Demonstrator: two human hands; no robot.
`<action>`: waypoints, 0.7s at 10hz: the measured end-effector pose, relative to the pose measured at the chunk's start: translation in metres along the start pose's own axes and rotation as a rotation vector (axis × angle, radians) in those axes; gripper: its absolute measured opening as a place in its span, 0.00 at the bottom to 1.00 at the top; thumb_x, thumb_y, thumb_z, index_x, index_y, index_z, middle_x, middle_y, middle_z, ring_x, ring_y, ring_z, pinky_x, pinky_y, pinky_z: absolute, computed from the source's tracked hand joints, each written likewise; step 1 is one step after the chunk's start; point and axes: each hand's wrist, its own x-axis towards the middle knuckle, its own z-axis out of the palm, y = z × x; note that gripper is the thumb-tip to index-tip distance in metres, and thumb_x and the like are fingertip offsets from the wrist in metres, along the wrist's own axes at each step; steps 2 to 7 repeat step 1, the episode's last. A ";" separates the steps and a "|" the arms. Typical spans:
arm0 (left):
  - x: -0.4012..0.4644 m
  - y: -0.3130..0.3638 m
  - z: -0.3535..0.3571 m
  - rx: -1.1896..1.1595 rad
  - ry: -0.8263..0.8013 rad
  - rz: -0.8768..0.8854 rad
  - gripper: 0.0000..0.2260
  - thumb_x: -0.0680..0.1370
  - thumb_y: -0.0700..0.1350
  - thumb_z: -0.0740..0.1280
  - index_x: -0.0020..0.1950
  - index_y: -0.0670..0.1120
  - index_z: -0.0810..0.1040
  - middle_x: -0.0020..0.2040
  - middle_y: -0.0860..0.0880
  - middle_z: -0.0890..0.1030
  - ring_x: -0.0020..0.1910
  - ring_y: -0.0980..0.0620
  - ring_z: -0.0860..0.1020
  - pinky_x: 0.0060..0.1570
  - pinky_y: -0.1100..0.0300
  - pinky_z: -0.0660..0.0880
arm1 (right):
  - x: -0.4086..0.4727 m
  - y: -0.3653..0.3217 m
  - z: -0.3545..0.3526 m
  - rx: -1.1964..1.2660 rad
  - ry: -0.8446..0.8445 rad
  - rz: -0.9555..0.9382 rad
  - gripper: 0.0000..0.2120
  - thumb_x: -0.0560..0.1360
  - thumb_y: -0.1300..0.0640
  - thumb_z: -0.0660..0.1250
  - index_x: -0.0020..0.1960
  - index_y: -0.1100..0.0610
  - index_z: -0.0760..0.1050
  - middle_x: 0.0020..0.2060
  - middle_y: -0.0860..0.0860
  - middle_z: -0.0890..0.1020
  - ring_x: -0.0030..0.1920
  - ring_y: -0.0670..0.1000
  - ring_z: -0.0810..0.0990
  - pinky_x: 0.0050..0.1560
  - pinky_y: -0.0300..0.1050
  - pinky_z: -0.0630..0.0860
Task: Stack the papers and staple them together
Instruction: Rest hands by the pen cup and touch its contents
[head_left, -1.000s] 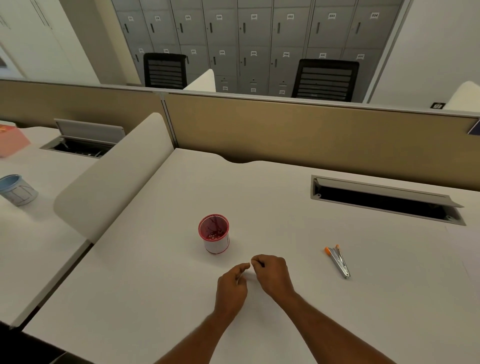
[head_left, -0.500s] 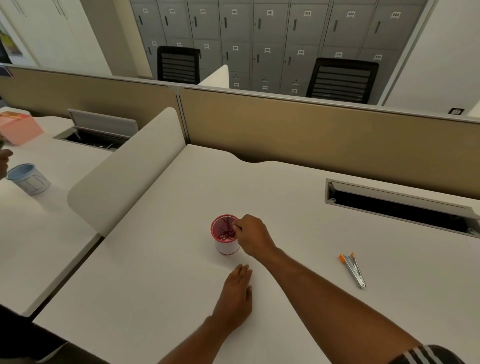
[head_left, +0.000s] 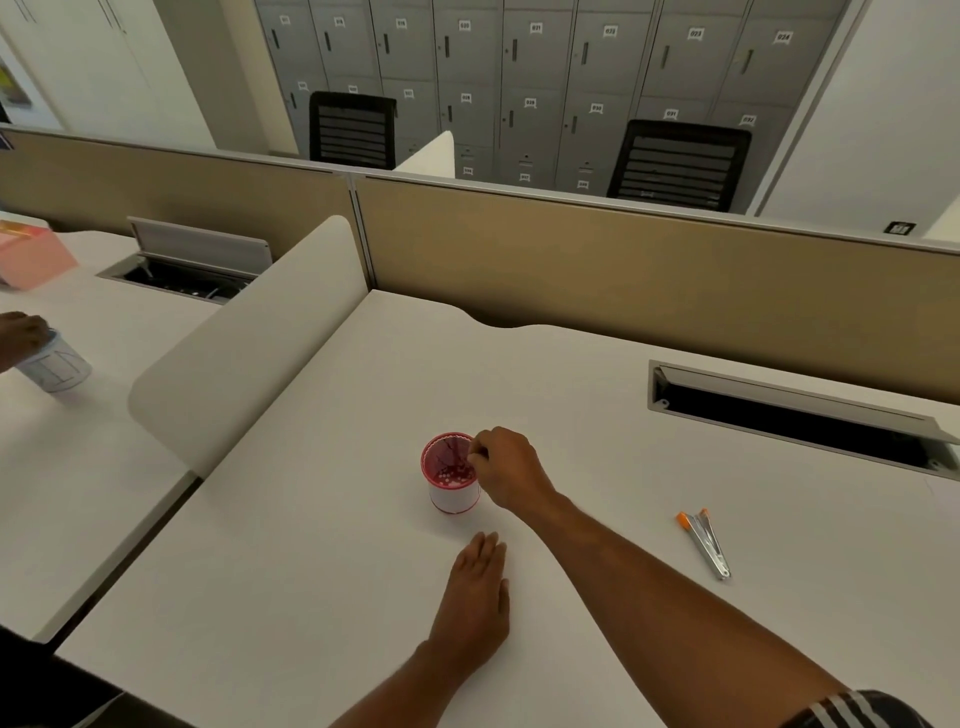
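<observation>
Reaching right hand (head_left: 506, 470) curls fingertips over the red cup (head_left: 451, 478) rim.

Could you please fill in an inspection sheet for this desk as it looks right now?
Surface: white desk; papers, if any, cannot be told from the white top.
Job's things: metal tool with orange tips lies right of the hands, untouched.
Clutter: red-rimmed cup mid-desk.
Grippers: left hand flat on desk; right hand at the cup's rim, fingers curled, contents unclear.
Cables: nothing seen; cable slot open.
Surroundings: neighbouring desk where another person's hand touches a blue cup; lockers behind.
</observation>
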 end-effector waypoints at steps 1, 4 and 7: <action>-0.001 0.005 -0.001 0.064 -0.061 0.021 0.26 0.85 0.52 0.47 0.82 0.46 0.49 0.82 0.48 0.46 0.81 0.48 0.41 0.76 0.56 0.36 | -0.014 0.014 -0.005 0.064 0.081 0.030 0.10 0.77 0.62 0.61 0.47 0.60 0.82 0.44 0.53 0.84 0.46 0.52 0.80 0.47 0.47 0.78; -0.001 0.005 -0.001 0.064 -0.061 0.021 0.26 0.85 0.52 0.47 0.82 0.46 0.49 0.82 0.48 0.46 0.81 0.48 0.41 0.76 0.56 0.36 | -0.014 0.014 -0.005 0.064 0.081 0.030 0.10 0.77 0.62 0.61 0.47 0.60 0.82 0.44 0.53 0.84 0.46 0.52 0.80 0.47 0.47 0.78; -0.001 0.005 -0.001 0.064 -0.061 0.021 0.26 0.85 0.52 0.47 0.82 0.46 0.49 0.82 0.48 0.46 0.81 0.48 0.41 0.76 0.56 0.36 | -0.014 0.014 -0.005 0.064 0.081 0.030 0.10 0.77 0.62 0.61 0.47 0.60 0.82 0.44 0.53 0.84 0.46 0.52 0.80 0.47 0.47 0.78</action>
